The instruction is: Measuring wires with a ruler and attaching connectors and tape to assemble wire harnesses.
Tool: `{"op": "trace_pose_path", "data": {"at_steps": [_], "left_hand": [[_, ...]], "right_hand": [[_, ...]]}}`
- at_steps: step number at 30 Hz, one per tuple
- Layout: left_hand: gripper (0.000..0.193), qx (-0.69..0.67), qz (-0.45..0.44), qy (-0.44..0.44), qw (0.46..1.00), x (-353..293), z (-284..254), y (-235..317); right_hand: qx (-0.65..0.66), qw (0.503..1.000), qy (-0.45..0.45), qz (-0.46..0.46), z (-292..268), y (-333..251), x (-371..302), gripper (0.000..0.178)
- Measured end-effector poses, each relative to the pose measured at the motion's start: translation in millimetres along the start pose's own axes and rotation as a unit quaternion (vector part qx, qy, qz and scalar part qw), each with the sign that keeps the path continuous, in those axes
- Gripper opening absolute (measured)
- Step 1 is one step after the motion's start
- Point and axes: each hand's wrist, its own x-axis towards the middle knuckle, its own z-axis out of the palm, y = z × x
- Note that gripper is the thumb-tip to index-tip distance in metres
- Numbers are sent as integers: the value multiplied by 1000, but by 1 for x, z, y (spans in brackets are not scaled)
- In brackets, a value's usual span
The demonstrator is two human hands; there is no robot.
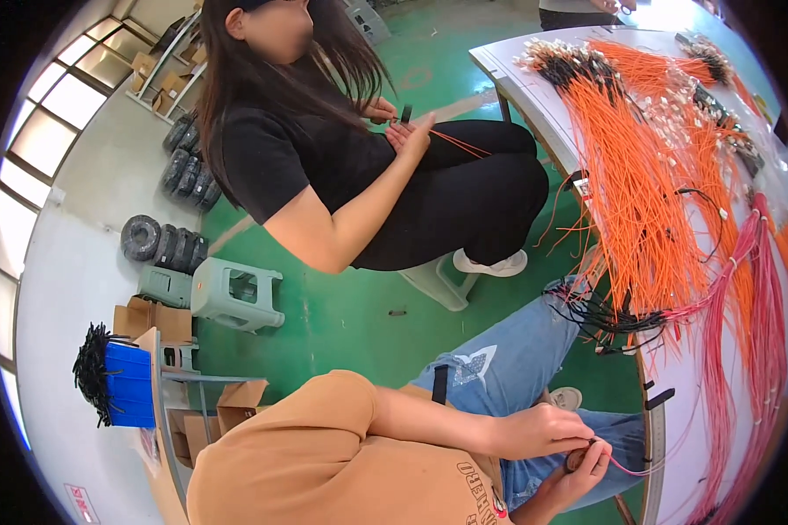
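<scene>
My left hand [543,430] reaches across from the tan sleeve, its fingers pinched at the end of a thin pink-red wire [632,472]. Just below it, my right hand [580,479] is closed around the same end, thumb and fingers together. A tiny dark piece shows at the fingertips, too small to make out. Between the hands sits a small brown rounded thing [576,459], partly covered by fingers. The wire runs from my hands toward the table edge. Both hands are above my lap, over blue jeans [517,350].
On the white table [674,472] lie orange wire bundles [630,192], long pink-red wires [766,306] and black-ended leads [608,324]. A seated co-worker in black [394,192] holds orange wires. Green stools [236,293], black coils [162,241] and a blue bin [130,385] stand left.
</scene>
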Motion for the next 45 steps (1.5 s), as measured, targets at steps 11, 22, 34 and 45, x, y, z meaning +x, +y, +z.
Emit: {"op": "trace_pose_path", "data": {"at_steps": [11, 22, 34, 45], "left_hand": [[23, 3, 12, -21, 1000, 8, 1, -5], [29, -72, -2, -49, 996, 10, 17, -5], [24, 56, 49, -126, 989, 68, 8, -17], [29, 159, 235, -154, 947, 133, 3, -40]], "right_hand": [[-6, 998, 53, -25, 14, -4, 6, 16], [-78, 992, 94, 20, -18, 5, -5, 18], [-9, 985, 156, -77, -7, -32, 19, 6], [-140, 940, 288, -120, -22, -57, 28, 5]]}}
